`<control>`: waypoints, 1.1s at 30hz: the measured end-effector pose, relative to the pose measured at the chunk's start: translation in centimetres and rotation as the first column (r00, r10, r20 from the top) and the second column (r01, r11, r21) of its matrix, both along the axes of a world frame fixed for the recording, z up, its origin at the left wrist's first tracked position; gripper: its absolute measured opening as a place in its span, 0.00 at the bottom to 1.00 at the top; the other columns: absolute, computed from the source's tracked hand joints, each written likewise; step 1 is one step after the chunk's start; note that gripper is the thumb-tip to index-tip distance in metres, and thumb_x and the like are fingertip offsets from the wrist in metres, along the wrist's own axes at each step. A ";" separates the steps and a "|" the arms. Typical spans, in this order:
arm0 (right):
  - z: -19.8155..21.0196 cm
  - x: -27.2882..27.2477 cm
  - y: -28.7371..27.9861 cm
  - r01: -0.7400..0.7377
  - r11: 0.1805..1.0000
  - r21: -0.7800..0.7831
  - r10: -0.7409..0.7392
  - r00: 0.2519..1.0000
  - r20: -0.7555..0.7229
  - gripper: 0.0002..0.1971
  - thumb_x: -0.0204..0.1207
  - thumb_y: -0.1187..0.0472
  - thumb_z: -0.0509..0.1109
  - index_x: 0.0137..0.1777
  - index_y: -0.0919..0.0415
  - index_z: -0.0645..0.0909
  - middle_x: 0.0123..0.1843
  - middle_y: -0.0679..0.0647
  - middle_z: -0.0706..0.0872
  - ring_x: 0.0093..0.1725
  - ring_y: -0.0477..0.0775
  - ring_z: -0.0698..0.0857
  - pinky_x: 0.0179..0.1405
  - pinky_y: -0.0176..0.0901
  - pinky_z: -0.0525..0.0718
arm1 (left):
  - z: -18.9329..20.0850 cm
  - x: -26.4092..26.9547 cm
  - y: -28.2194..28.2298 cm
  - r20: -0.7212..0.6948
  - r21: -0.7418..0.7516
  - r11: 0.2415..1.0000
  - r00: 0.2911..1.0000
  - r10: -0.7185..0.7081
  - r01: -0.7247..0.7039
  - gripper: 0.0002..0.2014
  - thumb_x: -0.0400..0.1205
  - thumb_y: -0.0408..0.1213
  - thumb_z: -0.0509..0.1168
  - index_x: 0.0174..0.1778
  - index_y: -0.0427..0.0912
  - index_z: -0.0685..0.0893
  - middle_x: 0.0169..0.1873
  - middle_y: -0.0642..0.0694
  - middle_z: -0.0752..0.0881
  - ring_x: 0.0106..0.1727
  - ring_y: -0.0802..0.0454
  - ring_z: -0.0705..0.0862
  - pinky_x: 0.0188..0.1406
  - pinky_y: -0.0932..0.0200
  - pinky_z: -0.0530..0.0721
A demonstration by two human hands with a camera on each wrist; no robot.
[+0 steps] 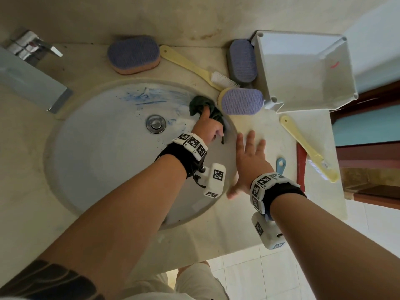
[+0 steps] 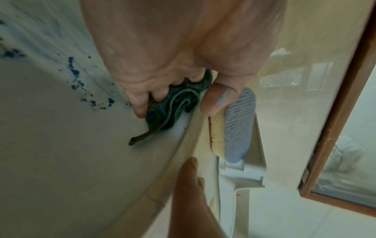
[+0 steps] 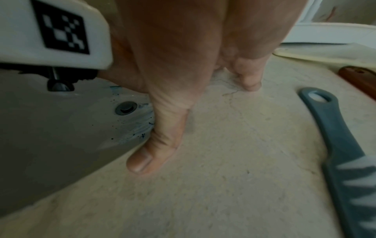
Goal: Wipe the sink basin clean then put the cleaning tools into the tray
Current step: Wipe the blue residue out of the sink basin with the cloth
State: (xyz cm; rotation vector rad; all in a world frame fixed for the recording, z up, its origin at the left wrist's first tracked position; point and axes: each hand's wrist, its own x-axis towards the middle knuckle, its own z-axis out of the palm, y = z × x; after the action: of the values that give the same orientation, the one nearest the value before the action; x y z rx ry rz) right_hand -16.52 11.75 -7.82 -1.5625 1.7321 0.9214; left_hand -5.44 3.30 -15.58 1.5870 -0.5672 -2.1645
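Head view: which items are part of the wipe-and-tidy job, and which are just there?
Job:
left hand gripping cloth
basin, blue stains
tray
sponges
brushes

Just there:
faucet
drain plug
right hand, flat on counter

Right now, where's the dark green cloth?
In the head view the dark green cloth is bunched in the left hand against the sink basin wall at its right rim, beside a purple sponge.

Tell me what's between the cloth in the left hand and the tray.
One purple-faced sponge on the counter rim. The head view shows it between the dark cloth gripped by the left hand and the white tray, apparently touching the tray's corner.
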 end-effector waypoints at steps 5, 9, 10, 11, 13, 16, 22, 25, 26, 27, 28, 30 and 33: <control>0.1 0.1 0.0 0.006 1.000 -0.003 -0.006 1.000 -0.004 0.84 0.47 0.46 0.90 0.78 0.57 0.17 0.79 0.63 0.18 0.79 0.77 0.27 0.80 0.70 0.56 | 2.0 0.1 0.2 -0.042 -0.011 0.999 0.998 0.045 -0.045 0.46 0.70 0.24 0.60 0.85 0.48 0.52 0.71 0.28 0.74 0.50 0.44 0.81 0.66 0.43 0.77; 0.1 0.2 0.0 -0.001 1.000 -0.002 0.001 1.000 -0.012 0.85 0.46 0.45 0.90 0.78 0.57 0.17 0.79 0.64 0.18 0.79 0.78 0.28 0.80 0.70 0.56 | 0.4 -1.0 0.4 -0.025 0.008 1.000 1.000 -0.007 0.007 0.61 0.52 0.24 0.62 0.83 0.62 0.49 0.62 0.37 0.75 0.59 0.35 0.80 0.64 0.35 0.81; 0.2 0.2 0.0 -0.003 1.000 -0.002 0.003 1.000 -0.012 0.85 0.45 0.45 0.90 0.79 0.57 0.17 0.79 0.64 0.18 0.79 0.78 0.28 0.80 0.70 0.56 | 0.1 -1.3 0.5 -0.030 0.010 1.000 0.999 -0.016 0.017 0.61 0.52 0.24 0.62 0.83 0.62 0.50 0.63 0.38 0.74 0.59 0.35 0.80 0.63 0.35 0.81; 0.2 0.2 0.1 -0.004 1.000 -0.006 0.004 1.000 -0.013 0.85 0.45 0.45 0.90 0.79 0.57 0.18 0.79 0.64 0.18 0.79 0.78 0.28 0.79 0.70 0.57 | 0.6 -1.3 0.9 -0.032 -0.005 0.999 0.999 -0.042 0.042 0.60 0.53 0.25 0.62 0.83 0.61 0.51 0.65 0.36 0.73 0.59 0.36 0.80 0.63 0.35 0.81; 0.2 0.3 0.0 -0.008 1.000 -0.012 0.008 1.000 -0.014 0.85 0.45 0.44 0.90 0.79 0.57 0.18 0.80 0.64 0.19 0.79 0.78 0.28 0.79 0.70 0.56 | 1.3 -1.2 1.4 -0.055 -0.036 0.998 0.997 -0.057 0.055 0.55 0.60 0.23 0.63 0.84 0.57 0.52 0.65 0.33 0.75 0.60 0.37 0.80 0.65 0.36 0.80; 0.2 0.3 -0.1 -0.016 1.000 -0.014 0.015 1.000 -0.015 0.85 0.45 0.42 0.90 0.79 0.58 0.18 0.80 0.65 0.19 0.79 0.79 0.29 0.80 0.70 0.54 | 2.1 -0.6 1.2 -0.105 -0.001 1.000 0.994 0.009 -0.009 0.45 0.70 0.19 0.60 0.84 0.49 0.56 0.68 0.30 0.74 0.68 0.30 0.77 0.68 0.37 0.78; 0.2 0.2 -0.2 -0.001 1.000 0.002 0.001 1.000 0.001 0.85 0.47 0.43 0.89 0.77 0.58 0.15 0.78 0.64 0.17 0.78 0.78 0.27 0.80 0.70 0.53 | 2.0 1.7 -0.4 -0.373 0.193 0.926 0.849 0.374 -0.323 0.49 0.67 0.19 0.55 0.85 0.52 0.49 0.78 0.33 0.66 0.76 0.33 0.69 0.75 0.36 0.66; 0.2 0.2 -0.2 0.008 1.000 0.012 -0.008 1.000 0.002 0.84 0.47 0.44 0.89 0.77 0.58 0.15 0.78 0.64 0.17 0.78 0.78 0.26 0.81 0.70 0.54 | 1.5 3.1 -1.2 -0.457 0.235 0.891 0.765 0.454 -0.389 0.55 0.58 0.20 0.55 0.85 0.53 0.50 0.77 0.38 0.68 0.74 0.35 0.72 0.75 0.31 0.66; 0.3 0.1 -0.2 0.010 1.000 0.012 -0.011 1.000 0.004 0.84 0.48 0.44 0.89 0.77 0.57 0.16 0.78 0.64 0.17 0.78 0.78 0.26 0.81 0.70 0.54 | 1.4 3.4 -1.4 -0.459 0.240 0.882 0.754 0.470 -0.405 0.56 0.57 0.20 0.55 0.85 0.52 0.51 0.77 0.38 0.69 0.74 0.36 0.73 0.75 0.31 0.66; 0.3 0.2 -0.3 0.012 1.000 0.013 -0.012 1.000 0.006 0.84 0.48 0.44 0.89 0.77 0.57 0.16 0.78 0.63 0.17 0.78 0.77 0.26 0.80 0.70 0.55 | 1.3 3.6 -1.5 -0.455 0.241 0.876 0.748 0.483 -0.419 0.55 0.57 0.21 0.55 0.85 0.52 0.51 0.77 0.37 0.69 0.73 0.36 0.74 0.75 0.31 0.65; 0.3 0.2 -0.3 0.012 1.000 0.014 -0.012 1.000 0.008 0.84 0.48 0.44 0.89 0.77 0.57 0.16 0.78 0.63 0.17 0.78 0.77 0.26 0.80 0.70 0.55 | 1.4 3.7 -1.5 -0.444 0.238 0.872 0.750 0.490 -0.428 0.55 0.57 0.21 0.55 0.85 0.52 0.52 0.76 0.37 0.70 0.73 0.36 0.74 0.75 0.31 0.64; 0.4 0.2 -0.2 0.011 1.000 0.014 -0.012 1.000 0.010 0.84 0.48 0.45 0.89 0.78 0.58 0.16 0.78 0.64 0.17 0.78 0.77 0.26 0.80 0.70 0.55 | 1.5 3.2 -1.3 -0.417 0.221 0.872 0.766 0.490 -0.438 0.52 0.62 0.19 0.53 0.85 0.53 0.51 0.77 0.37 0.69 0.75 0.36 0.71 0.77 0.31 0.61; 0.4 0.2 -0.2 0.004 1.000 0.017 -0.004 1.000 0.012 0.84 0.48 0.45 0.89 0.77 0.59 0.16 0.78 0.65 0.17 0.78 0.78 0.26 0.80 0.70 0.55 | 1.6 1.8 -0.7 -0.381 0.204 0.881 0.794 0.474 -0.427 0.47 0.69 0.17 0.49 0.85 0.53 0.48 0.78 0.38 0.66 0.75 0.36 0.69 0.77 0.33 0.62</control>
State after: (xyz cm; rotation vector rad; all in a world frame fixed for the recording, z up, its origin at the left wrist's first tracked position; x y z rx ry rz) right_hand -16.33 11.56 -7.45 -1.5503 1.7148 0.9207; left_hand -3.64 2.60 -13.96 1.0925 0.0706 -2.0821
